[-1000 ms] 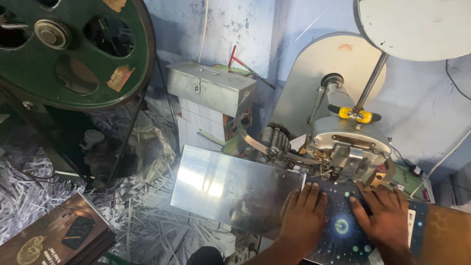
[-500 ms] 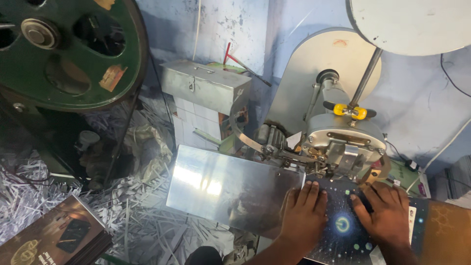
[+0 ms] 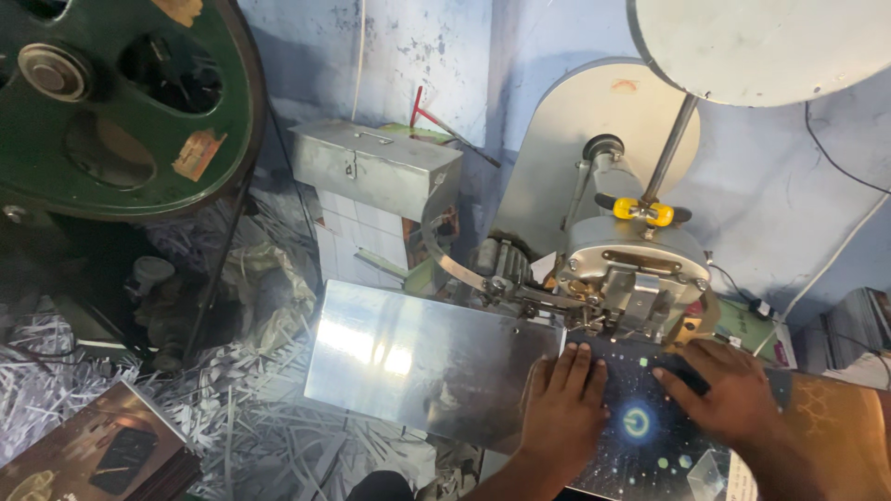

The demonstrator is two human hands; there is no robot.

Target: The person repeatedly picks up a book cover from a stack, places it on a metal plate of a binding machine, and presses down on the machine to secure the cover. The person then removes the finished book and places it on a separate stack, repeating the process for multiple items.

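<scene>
Dark starry card (image 3: 640, 436) lies flat on the steel tabletop (image 3: 418, 362), its far edge under the machine head (image 3: 636, 278). I press it with both hands: left hand (image 3: 561, 408) and right hand (image 3: 724, 394), fingers (image 3: 566, 362) spread flat, gripping nothing, pointing toward the head.

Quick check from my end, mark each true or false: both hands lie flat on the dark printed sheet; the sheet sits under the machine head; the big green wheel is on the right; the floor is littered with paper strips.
1. Both hands, left hand and right hand, press flat on the dark printed sheet. True.
2. The sheet's far edge sits at the grey machine head. True.
3. The green wheel is on the right. False: it is upper left.
4. Paper strips litter the floor. True.
5. The metal plate lies right of the hands. False: left.
</scene>
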